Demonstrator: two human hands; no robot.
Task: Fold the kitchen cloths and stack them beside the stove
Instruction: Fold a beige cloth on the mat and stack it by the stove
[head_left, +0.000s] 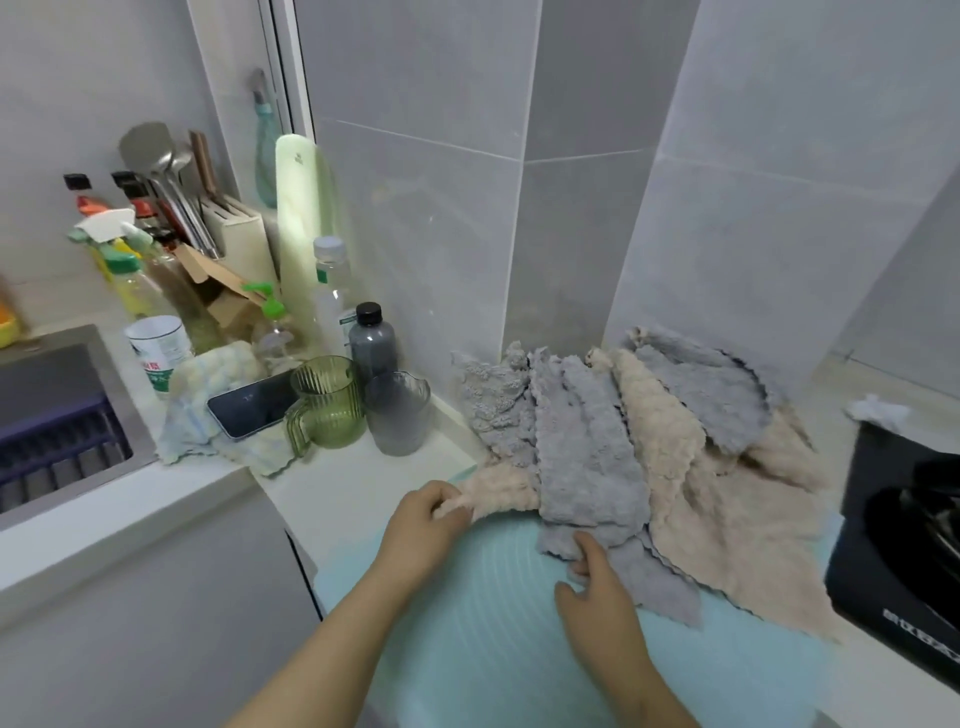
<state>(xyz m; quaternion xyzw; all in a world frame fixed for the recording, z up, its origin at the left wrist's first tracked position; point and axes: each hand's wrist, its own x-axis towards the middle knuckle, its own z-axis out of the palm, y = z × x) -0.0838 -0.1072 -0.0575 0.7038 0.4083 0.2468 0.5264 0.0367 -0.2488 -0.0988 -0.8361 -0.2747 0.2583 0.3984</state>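
Note:
A heap of fluffy kitchen cloths lies on the counter in the corner, grey ones (587, 447) mixed with beige ones (727, 519). They spill onto a pale blue ribbed mat (467, 623). My left hand (421, 525) pinches the corner of a beige cloth (498, 493) that runs under the grey pile. My right hand (597, 587) grips the lower edge of a grey cloth (654, 582). The black stove (893, 545) sits at the right, just beyond the heap.
A green glass jug (327, 405), a grey tumbler (397, 415), a dark bottle (371, 338) and a phone (254, 402) on a pale cloth stand left of the heap. Bottles and utensils crowd the back left. The sink (57, 415) is at far left.

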